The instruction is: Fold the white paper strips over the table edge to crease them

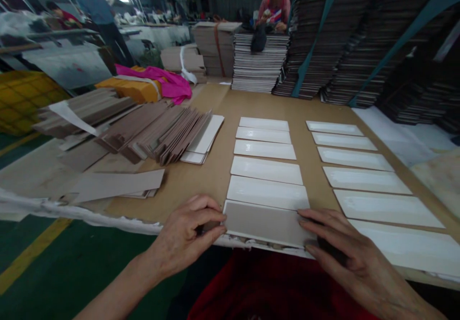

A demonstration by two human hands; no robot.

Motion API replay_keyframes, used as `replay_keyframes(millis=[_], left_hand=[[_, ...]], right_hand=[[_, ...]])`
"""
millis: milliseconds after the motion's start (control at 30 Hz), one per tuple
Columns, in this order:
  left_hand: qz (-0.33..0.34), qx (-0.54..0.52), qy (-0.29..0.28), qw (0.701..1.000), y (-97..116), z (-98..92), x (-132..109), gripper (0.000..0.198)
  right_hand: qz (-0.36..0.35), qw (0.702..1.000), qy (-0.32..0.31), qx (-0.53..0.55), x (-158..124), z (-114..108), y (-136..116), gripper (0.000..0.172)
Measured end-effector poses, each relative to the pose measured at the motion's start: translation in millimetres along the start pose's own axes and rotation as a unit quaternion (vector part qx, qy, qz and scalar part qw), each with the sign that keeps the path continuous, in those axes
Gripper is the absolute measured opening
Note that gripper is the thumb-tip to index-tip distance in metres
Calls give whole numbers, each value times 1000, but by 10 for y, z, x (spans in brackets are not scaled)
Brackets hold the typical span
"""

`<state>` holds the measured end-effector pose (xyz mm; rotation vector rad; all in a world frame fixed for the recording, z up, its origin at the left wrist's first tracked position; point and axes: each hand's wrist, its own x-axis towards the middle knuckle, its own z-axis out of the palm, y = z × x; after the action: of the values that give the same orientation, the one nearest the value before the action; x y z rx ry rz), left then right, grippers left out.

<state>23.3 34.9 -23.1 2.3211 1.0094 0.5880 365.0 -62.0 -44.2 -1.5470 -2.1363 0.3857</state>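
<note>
A flat grey cardboard piece lies at the front edge of the table, over the nearest place in a column of glossy white strips. My left hand pinches its left short end between thumb and fingers. At the opposite end, my right hand has its fingertips and thumb closed on the right edge. A thin white border shows along the grey piece's near side. Beyond it, several white strips run away from me in a row. A second column of white strips lies to the right.
Loose grey-brown board strips are heaped at the left, with a few flat ones near the front edge. Tall stacks of boards stand along the back. A pink cloth lies over a yellow bundle. A person is behind the stacks.
</note>
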Motion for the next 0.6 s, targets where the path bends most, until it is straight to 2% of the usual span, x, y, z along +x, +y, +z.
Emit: replay_keyframes(millis=[200,600], left_hand=[[7,4,-1,1000,-12,4,0,12],[10,18,-12,1000,-8,-10,-2,13]], right_hand=[[-14,1000,-3,-14,34,-31,-28,35],[-45,997,16,-54,77,-63,-114,42]])
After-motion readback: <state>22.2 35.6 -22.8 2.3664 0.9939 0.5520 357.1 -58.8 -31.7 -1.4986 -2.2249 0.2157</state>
